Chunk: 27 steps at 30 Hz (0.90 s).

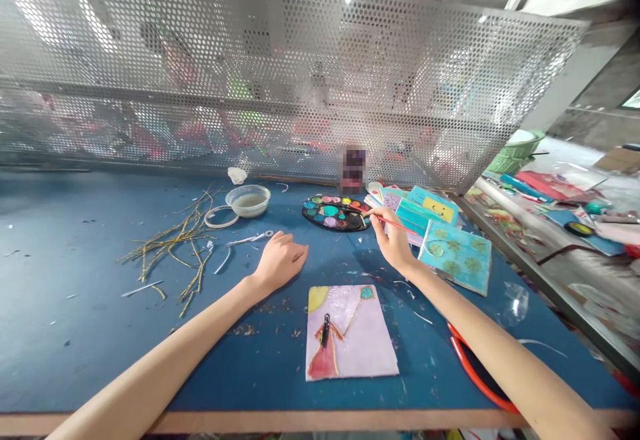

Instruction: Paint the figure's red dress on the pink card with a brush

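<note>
My right hand (393,240) grips a thin paintbrush (400,225) with a red handle, its tip over the right part of a dark oval paint palette (330,212). Wells of blue, pink, yellow and red paint show on the palette. My left hand (283,260) rests on the table with its fingers curled in, and nothing shows in it. Between my forearms lies a square painting (353,333), light purple with a yellow corner, a black-haired figure in a red dress and a teal kite on a string.
Left of the palette are a bowl of cloudy water (249,201), small scissors (250,239) and yellowish twigs (170,247). Painted cards (455,253) lie at the right, with red-handled pliers or shears (475,373) partly under my right forearm. A perforated metal panel (280,73) stands behind.
</note>
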{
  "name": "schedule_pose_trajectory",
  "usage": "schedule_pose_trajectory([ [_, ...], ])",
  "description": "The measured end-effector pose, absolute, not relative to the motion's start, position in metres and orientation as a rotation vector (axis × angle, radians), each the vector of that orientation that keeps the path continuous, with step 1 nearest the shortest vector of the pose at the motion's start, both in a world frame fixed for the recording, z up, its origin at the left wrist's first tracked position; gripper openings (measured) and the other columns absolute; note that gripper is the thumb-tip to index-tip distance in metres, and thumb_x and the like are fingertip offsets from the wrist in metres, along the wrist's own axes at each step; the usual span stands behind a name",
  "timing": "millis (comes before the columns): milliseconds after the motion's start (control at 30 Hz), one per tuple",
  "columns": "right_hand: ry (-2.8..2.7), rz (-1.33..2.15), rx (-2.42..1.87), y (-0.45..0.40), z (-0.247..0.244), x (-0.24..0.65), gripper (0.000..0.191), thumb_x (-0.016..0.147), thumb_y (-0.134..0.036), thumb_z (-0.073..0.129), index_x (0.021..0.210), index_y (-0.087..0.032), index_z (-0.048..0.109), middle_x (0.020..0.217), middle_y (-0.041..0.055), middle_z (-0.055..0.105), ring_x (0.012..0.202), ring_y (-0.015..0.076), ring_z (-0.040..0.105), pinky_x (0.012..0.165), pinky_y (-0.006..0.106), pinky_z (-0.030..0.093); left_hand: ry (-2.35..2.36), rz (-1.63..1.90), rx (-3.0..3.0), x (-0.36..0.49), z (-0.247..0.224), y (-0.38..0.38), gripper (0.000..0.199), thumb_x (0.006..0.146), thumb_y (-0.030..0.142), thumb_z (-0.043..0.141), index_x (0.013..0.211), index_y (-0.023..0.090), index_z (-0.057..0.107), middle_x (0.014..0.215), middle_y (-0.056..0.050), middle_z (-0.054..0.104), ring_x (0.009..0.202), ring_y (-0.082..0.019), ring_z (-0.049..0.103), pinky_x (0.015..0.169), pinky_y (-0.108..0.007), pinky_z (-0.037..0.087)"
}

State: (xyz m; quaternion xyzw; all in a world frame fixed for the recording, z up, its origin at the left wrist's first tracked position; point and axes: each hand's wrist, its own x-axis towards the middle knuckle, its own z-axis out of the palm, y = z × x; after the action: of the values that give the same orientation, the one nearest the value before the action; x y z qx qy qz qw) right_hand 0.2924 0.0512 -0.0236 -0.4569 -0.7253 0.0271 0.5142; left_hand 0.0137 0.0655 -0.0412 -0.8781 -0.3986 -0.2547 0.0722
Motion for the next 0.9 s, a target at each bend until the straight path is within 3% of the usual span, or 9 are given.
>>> schedule_pose_trajectory([
  [900, -1.832, -0.068, -1.150, 0.0486, -0.0238, 0.2990, 0.032, 0.101, -0.039, 0.026, 0.105, -0.023, 0.055, 0.096, 0.0053, 0.060, 0.095, 0.0212, 0.055, 0.085, 0.037, 0.039, -1.043, -0.760, -2.625, 0.0139, -0.0428, 0.0673, 0.048, 0.095, 0.028, 0.040, 0.049, 0.016, 0.047, 0.047, -0.002, 0.045, 0.059, -0.013, 0.037, 0.065, -0.031, 0.023],
])
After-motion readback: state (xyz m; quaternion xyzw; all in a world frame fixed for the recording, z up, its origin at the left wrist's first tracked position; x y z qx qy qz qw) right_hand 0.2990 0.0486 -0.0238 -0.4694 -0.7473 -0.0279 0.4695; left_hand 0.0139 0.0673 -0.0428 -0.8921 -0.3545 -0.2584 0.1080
